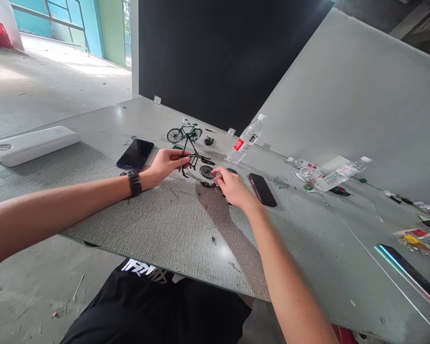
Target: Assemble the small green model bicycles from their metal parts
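Observation:
My left hand (pixel 169 165) pinches the black frame of a model bicycle (pixel 195 155), holding it upright above the table. Beside it, my right hand (pixel 231 185) has its fingers closed at the edge of a small black spoked wheel (pixel 207 172). A second wheel (pixel 232 172) lies just behind the right hand, partly covered by it. Small black bicycle parts (pixel 208 184) rest on the table under the right fingers. Behind the frame stands an assembled green model bicycle (pixel 185 132), and a small black piece (pixel 209 141) lies to its right.
A dark phone (pixel 135 154) and a white power bank (pixel 34 145) lie to the left. Another phone (pixel 263 189) is right of my right hand. A water bottle (pixel 246 140) stands behind; another bottle (pixel 340 176) lies farther right. A black panel (pixel 218 57) rises at the table's back.

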{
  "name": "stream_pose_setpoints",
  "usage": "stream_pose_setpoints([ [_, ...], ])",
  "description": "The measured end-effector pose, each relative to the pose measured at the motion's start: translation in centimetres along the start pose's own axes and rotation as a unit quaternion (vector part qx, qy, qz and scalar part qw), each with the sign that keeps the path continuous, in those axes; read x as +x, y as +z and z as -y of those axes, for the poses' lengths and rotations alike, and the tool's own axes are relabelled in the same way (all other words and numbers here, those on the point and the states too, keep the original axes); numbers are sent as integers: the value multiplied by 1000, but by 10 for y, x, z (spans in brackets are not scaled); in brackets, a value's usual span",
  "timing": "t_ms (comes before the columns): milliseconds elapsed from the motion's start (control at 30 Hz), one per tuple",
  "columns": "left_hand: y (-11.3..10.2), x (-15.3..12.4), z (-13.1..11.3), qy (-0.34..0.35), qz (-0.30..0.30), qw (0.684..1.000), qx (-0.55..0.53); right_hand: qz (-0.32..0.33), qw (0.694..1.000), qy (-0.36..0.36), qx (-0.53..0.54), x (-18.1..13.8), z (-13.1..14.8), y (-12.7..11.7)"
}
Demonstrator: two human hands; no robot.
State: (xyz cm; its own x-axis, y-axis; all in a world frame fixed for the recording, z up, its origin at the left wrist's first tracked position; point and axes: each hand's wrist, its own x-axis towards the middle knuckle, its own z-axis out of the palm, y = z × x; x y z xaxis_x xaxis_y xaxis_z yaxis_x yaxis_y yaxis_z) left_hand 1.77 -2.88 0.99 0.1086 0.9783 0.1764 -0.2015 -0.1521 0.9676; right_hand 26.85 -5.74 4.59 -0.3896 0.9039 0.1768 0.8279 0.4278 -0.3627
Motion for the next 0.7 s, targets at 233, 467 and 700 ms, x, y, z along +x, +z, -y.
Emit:
stream_pose_setpoints([
  [233, 3, -6, -8, -1, 2, 1000, 3, -30, 997, -22, -63, 3, -2, 11],
  [467, 2, -6, -5, 8, 17, 1000, 11, 1, 992, -11, -126, 5, -3, 21],
  [700, 2, -6, -7, 8, 16, 1000, 19, 13, 982, -21, -187, 5, 0, 22],
])
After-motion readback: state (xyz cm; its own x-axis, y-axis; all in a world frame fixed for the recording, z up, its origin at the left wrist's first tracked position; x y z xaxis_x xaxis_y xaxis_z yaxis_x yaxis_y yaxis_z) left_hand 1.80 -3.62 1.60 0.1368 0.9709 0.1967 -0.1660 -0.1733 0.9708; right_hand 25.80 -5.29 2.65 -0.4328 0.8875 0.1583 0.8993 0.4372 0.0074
